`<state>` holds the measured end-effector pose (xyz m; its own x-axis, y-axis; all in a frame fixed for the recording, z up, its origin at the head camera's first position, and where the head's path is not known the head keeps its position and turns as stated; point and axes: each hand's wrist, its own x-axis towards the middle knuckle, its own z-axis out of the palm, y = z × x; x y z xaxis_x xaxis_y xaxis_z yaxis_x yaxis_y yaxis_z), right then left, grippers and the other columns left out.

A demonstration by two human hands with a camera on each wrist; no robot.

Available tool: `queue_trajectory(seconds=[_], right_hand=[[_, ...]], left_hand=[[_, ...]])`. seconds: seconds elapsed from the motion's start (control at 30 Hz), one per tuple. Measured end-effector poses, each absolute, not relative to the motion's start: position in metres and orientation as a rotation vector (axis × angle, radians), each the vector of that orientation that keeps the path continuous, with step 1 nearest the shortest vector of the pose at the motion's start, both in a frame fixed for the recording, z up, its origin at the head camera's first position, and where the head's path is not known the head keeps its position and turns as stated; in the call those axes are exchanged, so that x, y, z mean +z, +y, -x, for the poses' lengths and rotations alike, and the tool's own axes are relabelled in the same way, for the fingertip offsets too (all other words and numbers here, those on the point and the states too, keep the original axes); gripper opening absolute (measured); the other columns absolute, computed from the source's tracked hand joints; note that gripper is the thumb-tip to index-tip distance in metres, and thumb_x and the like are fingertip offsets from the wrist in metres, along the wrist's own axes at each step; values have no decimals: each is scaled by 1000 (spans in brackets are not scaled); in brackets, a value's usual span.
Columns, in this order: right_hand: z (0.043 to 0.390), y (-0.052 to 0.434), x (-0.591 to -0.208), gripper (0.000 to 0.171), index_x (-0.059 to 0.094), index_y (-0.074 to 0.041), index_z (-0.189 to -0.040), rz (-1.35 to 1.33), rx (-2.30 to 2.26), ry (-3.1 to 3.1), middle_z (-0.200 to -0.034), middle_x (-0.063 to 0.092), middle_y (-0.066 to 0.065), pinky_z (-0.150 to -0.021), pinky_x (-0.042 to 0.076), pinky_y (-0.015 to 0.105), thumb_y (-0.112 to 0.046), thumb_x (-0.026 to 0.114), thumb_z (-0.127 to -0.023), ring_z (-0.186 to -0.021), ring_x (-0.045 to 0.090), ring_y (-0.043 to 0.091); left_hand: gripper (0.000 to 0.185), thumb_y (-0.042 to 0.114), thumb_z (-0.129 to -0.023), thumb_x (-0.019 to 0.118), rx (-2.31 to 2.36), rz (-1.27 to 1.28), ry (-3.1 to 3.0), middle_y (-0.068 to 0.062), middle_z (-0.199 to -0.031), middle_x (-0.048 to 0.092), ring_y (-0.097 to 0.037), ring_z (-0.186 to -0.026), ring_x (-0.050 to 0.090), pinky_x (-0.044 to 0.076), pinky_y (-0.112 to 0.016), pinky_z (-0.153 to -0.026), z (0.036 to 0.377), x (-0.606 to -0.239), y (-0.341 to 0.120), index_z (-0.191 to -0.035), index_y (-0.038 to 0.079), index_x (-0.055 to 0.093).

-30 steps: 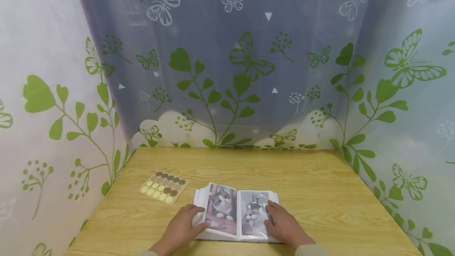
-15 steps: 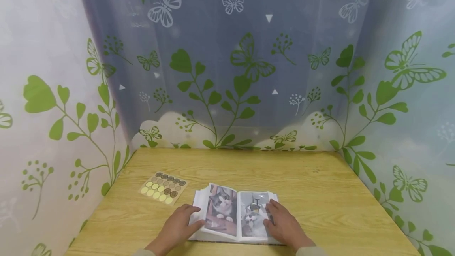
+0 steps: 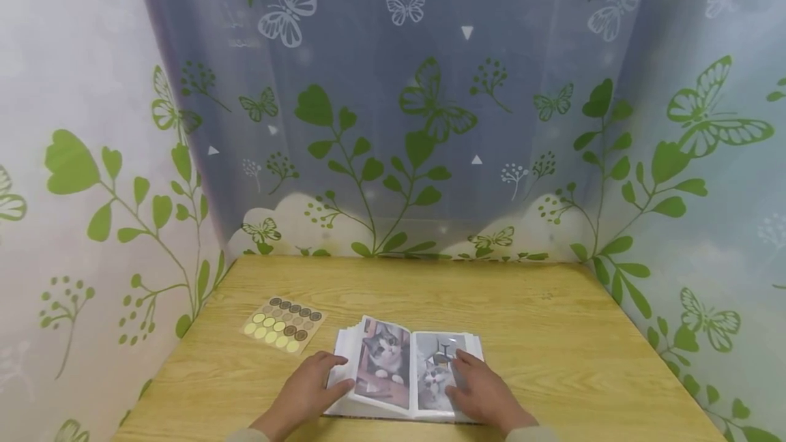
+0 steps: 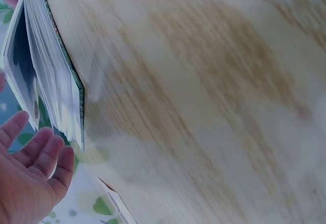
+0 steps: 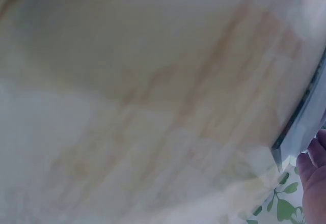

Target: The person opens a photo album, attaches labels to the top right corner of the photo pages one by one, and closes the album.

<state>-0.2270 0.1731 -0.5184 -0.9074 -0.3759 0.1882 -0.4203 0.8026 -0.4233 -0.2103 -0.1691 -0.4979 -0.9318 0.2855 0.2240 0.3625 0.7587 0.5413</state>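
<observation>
A photo album [image 3: 413,387] lies spread on the table, showing a cat photo [image 3: 383,363] on the left page and another cat picture [image 3: 431,387] on the right. My left hand [image 3: 307,391] is at the album's left edge, thumb and fingers spread apart. In the left wrist view its fingers are loosely bent beside the fanned stack of pages [image 4: 51,76], with nothing gripped. My right hand [image 3: 488,391] rests on the right page, fingertips over the picture. Only part of that hand [image 5: 316,175] shows in the right wrist view, beside the album's edge [image 5: 300,117].
A sheet of round stickers [image 3: 284,324], yellow, tan and dark brown, lies left of the album. The wood-grain table [image 3: 589,360] is enclosed at the back and sides by a curtain [image 3: 491,121] printed with leaves and butterflies.
My left hand has drawn slightly left, away from the raised left pages. My right hand has slid inward from the right edge, farther over the right page.
</observation>
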Motion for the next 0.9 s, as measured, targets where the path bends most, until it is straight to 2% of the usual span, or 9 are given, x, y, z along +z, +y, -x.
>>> queue_trajectory(seconds=[0.2,0.37,0.57,0.8,0.9], right_hand=[[229,174,-520,55,58,10,-129,-663,661,-2945,-139,51,27,-105,39,56,-26,69,-89,-127,49,43],[231,173,-520,54,58,9,-129,-669,637,-2973,-140,50,26,-105,39,57,-28,69,-90,-128,49,42],[228,173,-521,55,58,8,-130,-653,659,-2992,-142,49,25,-106,39,57,-29,68,-91,-129,47,43],[227,172,-520,53,60,6,-127,-660,600,-2962,-140,50,25,-104,41,57,-29,70,-89,-129,48,42],[228,172,-519,52,61,6,-126,-661,572,-2937,-139,51,25,-104,41,55,-29,71,-88,-129,48,41]], left_hand=[[45,42,-90,70,-925,533,-2809,-14,-115,64,-35,-108,60,49,-54,-93,213,-495,-172,-115,5,68],[47,42,-91,69,-950,440,-2841,-16,-121,64,-39,-114,59,46,-57,-96,221,-493,-182,-119,5,67],[50,38,-93,67,-940,299,-2895,-32,-135,52,-52,-125,47,39,-66,-100,239,-499,-209,-125,0,63],[61,40,-95,64,-793,194,-2913,-31,-128,57,-52,-119,51,42,-64,-98,265,-502,-247,-130,-9,55],[70,45,-97,60,-715,137,-2930,-37,-129,53,-57,-119,48,41,-67,-96,277,-498,-264,-134,-13,49]])
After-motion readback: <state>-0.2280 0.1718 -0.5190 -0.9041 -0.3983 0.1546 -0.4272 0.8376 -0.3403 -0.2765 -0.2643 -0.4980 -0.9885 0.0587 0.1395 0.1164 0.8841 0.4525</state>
